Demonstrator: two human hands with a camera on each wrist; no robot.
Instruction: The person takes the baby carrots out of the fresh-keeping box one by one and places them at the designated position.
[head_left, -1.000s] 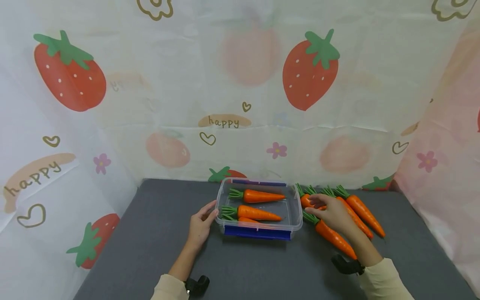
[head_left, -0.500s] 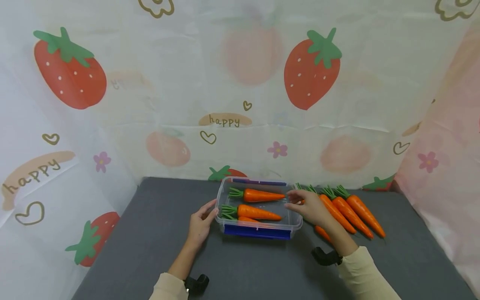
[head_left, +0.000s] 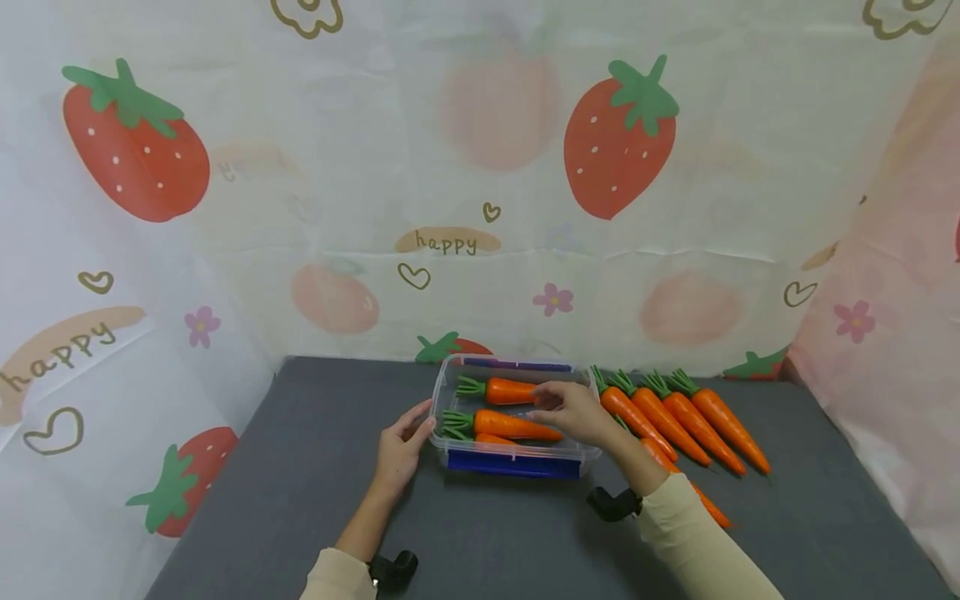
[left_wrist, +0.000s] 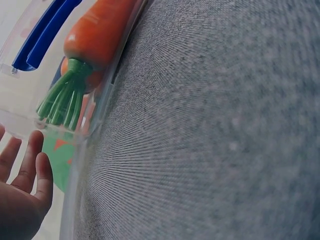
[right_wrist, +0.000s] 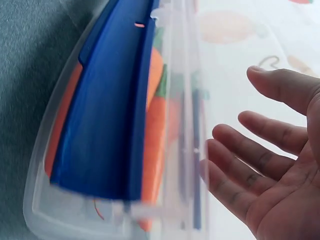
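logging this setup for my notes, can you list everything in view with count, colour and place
carrots in the box: 3 visible, orange with green tops, lying in the box
loose carrots: 5, orange with green tops, on the table right of the box, one partly behind the right arm
box: 1, clear, on the table
latches: 2 visible, blue, front and back of the box
table: 1, dark grey, under the box
backdrop: white with strawberry prints, pinkish at right, behind the table
wrist devices: 2, black, one per wrist
sleeves: 2, cream, on the forearms
left hand: 1, bare, at the box's left end
right hand: 1, bare, over the box's right part
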